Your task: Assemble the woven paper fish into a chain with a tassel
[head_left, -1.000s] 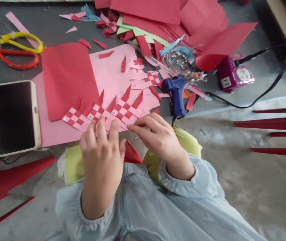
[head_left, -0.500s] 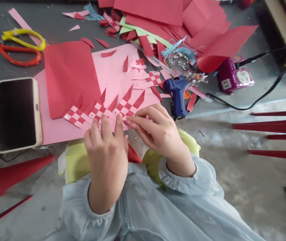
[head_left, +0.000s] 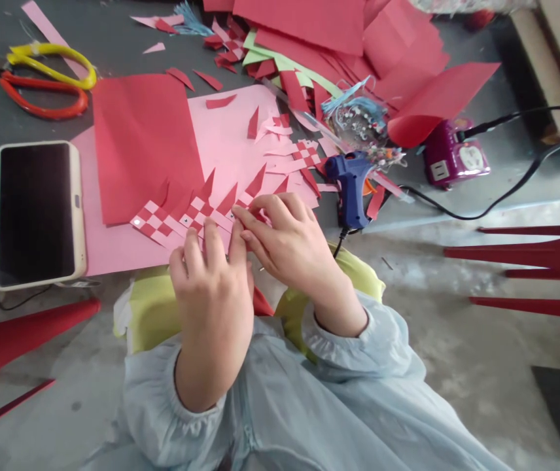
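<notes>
Three red-and-pink woven paper fish lie in a row on a pink sheet [head_left: 127, 255]: a left one [head_left: 152, 221], a middle one [head_left: 196, 210] and a right one [head_left: 253, 190]. Each has a small eye dot. My left hand [head_left: 211, 281] lies over the lower edges of the middle and right fish, its fingers stretched and apart. Bent over the right fish, my right hand [head_left: 299, 245] has its index fingertip beside the eye and its thumb close to my left index finger. Its curled fingers hide most of that fish's body.
A red sheet [head_left: 145, 144], a phone [head_left: 37, 212] and scissors [head_left: 49, 82] lie to the left. On the right are a blue glue gun [head_left: 351, 186], a purple power adapter [head_left: 456, 157] and its black cable. Another woven fish [head_left: 307, 154], scraps and red paper [head_left: 299, 23] lie farther back.
My right hand has moved left and up from the right fish's lower edge onto its body, covering more of it. My left hand stays on the fish. The camera view has shifted slightly.
</notes>
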The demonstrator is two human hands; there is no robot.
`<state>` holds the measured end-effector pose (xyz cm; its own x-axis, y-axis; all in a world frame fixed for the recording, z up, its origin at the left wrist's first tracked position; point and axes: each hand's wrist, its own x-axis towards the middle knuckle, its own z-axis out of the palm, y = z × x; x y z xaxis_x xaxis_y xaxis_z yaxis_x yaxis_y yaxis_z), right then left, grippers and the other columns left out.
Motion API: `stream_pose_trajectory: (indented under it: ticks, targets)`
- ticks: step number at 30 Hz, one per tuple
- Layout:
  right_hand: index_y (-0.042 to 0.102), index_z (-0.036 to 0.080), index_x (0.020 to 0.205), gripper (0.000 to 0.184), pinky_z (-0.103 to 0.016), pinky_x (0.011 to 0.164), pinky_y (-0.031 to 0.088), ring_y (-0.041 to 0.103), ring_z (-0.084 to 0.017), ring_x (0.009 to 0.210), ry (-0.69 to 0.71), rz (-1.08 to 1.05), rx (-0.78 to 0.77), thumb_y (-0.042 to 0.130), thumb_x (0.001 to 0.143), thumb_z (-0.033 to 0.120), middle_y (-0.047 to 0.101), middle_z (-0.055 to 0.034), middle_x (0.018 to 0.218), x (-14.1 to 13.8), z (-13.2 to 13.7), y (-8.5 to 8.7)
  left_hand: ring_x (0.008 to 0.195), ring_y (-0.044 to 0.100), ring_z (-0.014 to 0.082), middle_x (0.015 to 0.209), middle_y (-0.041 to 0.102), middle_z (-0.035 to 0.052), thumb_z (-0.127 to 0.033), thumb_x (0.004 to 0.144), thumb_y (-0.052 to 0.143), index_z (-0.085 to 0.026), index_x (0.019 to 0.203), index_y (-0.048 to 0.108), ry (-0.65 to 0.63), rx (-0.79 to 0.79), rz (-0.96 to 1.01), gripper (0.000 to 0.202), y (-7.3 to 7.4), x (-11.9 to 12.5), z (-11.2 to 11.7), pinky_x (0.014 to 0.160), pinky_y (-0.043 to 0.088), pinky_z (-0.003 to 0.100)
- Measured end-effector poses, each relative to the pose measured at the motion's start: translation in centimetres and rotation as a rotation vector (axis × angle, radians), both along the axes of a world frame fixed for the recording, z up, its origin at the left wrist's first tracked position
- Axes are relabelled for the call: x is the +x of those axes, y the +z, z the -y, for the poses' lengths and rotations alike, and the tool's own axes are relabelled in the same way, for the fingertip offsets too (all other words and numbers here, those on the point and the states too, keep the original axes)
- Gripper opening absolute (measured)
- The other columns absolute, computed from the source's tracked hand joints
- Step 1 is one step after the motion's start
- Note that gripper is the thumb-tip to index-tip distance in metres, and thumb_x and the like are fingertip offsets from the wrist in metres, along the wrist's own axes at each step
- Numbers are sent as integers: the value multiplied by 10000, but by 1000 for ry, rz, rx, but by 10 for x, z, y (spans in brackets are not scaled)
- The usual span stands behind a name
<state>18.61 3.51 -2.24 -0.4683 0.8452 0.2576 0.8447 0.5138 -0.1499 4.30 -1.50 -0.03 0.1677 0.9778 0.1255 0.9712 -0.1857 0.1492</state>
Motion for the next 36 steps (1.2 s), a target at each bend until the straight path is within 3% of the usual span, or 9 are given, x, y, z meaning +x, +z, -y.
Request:
stream_pose_trajectory:
  ticks: [7,18,28,36]
  targets:
    - [675,160,1304,471,-390,926,473,514,-235,1056,71,-99,25,353,1067,410,663,-128,1156,10,-2,-9,1256,581,429,1438,581,225,-235,933,593,-144,1439,565,-21,-8,-49,515,2,-2,1,952,521,578]
    - [657,187,1297,385,-343,873,450,513,-219,1083,27,74,121,456,1048,401,699,-90,1187,4,7,-3,1252,572,407,1421,590,233,-242,940,575,-52,1457,505,1,-33,-37,555,3,-2,-2,990,487,560]
    - [644,175,1302,342,-323,859,442,565,-194,1035,37,150,206,477,1045,326,724,-84,1161,1,12,1,1262,561,414,1393,617,215,-214,988,449,-98,1436,536,85,21,-14,471,-8,9,-4,934,489,579]
    - [653,135,1274,314,-340,817,436,553,-213,1020,17,179,197,532,1011,258,722,-90,1186,-4,16,5,1223,583,405,1353,643,206,-226,1013,431,-103,1409,562,90,-6,-38,435,-4,11,-4,883,517,556]
